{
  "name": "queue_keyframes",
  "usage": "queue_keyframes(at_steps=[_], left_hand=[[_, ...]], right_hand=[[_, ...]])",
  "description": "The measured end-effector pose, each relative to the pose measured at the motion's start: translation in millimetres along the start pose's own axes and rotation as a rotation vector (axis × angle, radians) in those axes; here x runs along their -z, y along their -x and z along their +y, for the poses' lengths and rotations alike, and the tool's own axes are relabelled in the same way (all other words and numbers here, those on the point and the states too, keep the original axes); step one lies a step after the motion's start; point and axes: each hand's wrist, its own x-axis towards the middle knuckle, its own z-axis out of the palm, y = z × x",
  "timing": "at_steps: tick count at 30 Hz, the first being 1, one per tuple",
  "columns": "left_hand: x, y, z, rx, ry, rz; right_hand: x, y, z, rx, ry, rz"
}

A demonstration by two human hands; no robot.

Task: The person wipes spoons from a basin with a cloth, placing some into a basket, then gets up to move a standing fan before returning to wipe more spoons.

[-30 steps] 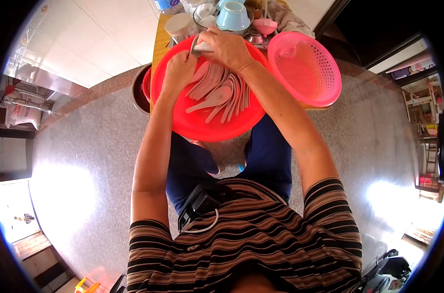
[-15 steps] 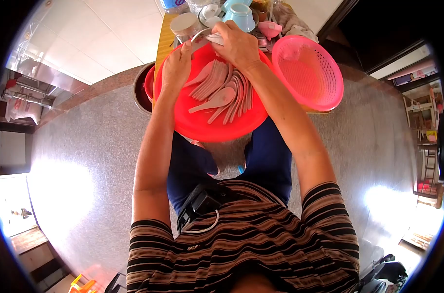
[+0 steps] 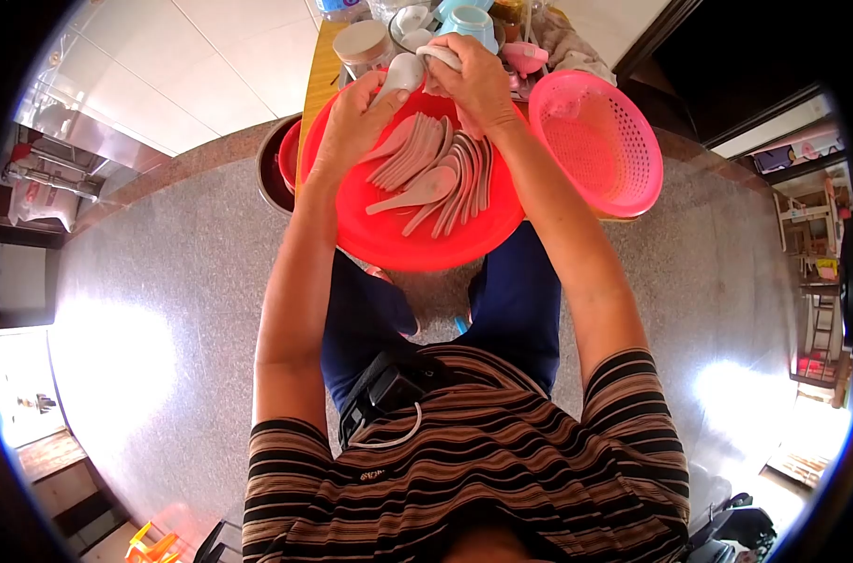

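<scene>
A white soup spoon [image 3: 405,72], its bowl turned up, is pinched by the handle in my left hand [image 3: 353,120]. Close beside it, my right hand [image 3: 481,86] is closed around white spoons [image 3: 440,57], mostly hidden by the fingers, so I cannot tell how many. Both hands are over the far rim of a red plastic basin [image 3: 370,239]. Inside the basin, many more white soup spoons [image 3: 431,188] lie fanned out in overlapping rows, handles mostly towards me.
Right of the basin is a pink perforated basket [image 3: 644,141]. Behind stand a lidded jar [image 3: 363,47], a light-blue cup [image 3: 470,28], a pink item [image 3: 524,58] and a crumpled cloth [image 3: 577,47] on a wooden table [image 3: 321,70]. A dark-rimmed bowl [image 3: 269,169] sits at the left.
My left hand has turned and shifted right, bringing the spoon's bowl into view. The right hand has moved slightly right, its white spoons now higher. The spoons in the basin lie as before.
</scene>
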Motion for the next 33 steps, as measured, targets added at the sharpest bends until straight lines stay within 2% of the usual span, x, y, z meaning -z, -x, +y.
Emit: queue_keyframes(at_steps=[2, 4, 6, 8, 9, 10, 11, 13, 14, 15, 16, 18, 19, 20, 21, 22, 24, 26, 28, 30, 32, 33], left_hand=[[-1, 0, 1, -0.007, -0.043, 0.050], [-2, 2, 6, -0.018, -0.085, 0.101], [-2, 4, 11, -0.050, 0.009, 0.166], [-4, 4, 11, -0.077, -0.055, 0.181], [-5, 4, 10, -0.098, -0.115, 0.201], [-6, 3, 9, -0.107, -0.116, 0.201], [-9, 3, 7, -0.192, -0.282, 0.244], [-11, 4, 8, -0.351, -0.554, 0.277], [-12, 5, 8, -0.360, -0.545, 0.268], [-14, 6, 12, -0.386, -0.568, 0.274], [-16, 7, 14, -0.413, -0.590, 0.280], [-20, 6, 16, -0.508, -0.591, 0.279], [-21, 6, 19, -0.523, -0.461, 0.235], [-21, 7, 22, -0.533, -0.333, 0.191], [-18, 14, 36, -0.435, -0.250, 0.156], [-18, 14, 39, -0.435, -0.250, 0.155], [-19, 15, 41, -0.239, -0.160, 0.079], [-30, 10, 32, -0.268, -0.112, 0.098], [-34, 7, 33, -0.341, 0.011, 0.044], [-26, 5, 32, -0.328, -0.007, 0.058], [-15, 3, 26, -0.238, -0.443, 0.195], [-13, -2, 5, -0.331, -0.491, 0.298]], right_hand=[[7, 2, -9, 0.016, -0.244, -0.115], [2, 4, -21, 0.065, -0.218, -0.108], [-1, 3, -20, 0.110, -0.194, -0.098], [-5, -4, -9, -0.084, -0.300, -0.076], [1, -4, -15, -0.079, -0.298, -0.068], [6, -2, -23, -0.204, -0.472, -0.133], [10, -3, -29, -0.329, -0.644, -0.198], [3, -6, -26, -0.324, -0.532, -0.213], [0, -6, -24, -0.328, -0.426, -0.233], [11, -6, -37, -0.482, -0.667, -0.273], [12, -6, -35, -0.489, -0.658, -0.258], [9, -9, -25, -0.365, -0.702, -0.164], [8, -10, -19, -0.301, -0.705, -0.116], [13, -10, -10, -0.305, -0.700, -0.109], [22, -10, -6, -0.349, -0.853, -0.109], [33, -12, -3, -0.392, -1.009, -0.111], [55, -13, 2, -0.390, -0.965, -0.134], [66, -10, 1, -0.489, -0.784, -0.102], [64, -12, 11, -0.434, -0.778, -0.059], [84, -14, 18, -0.499, -0.749, -0.086], [111, -14, 28, -0.524, -0.645, -0.113], [124, -13, 37, -0.521, -0.549, -0.137]])
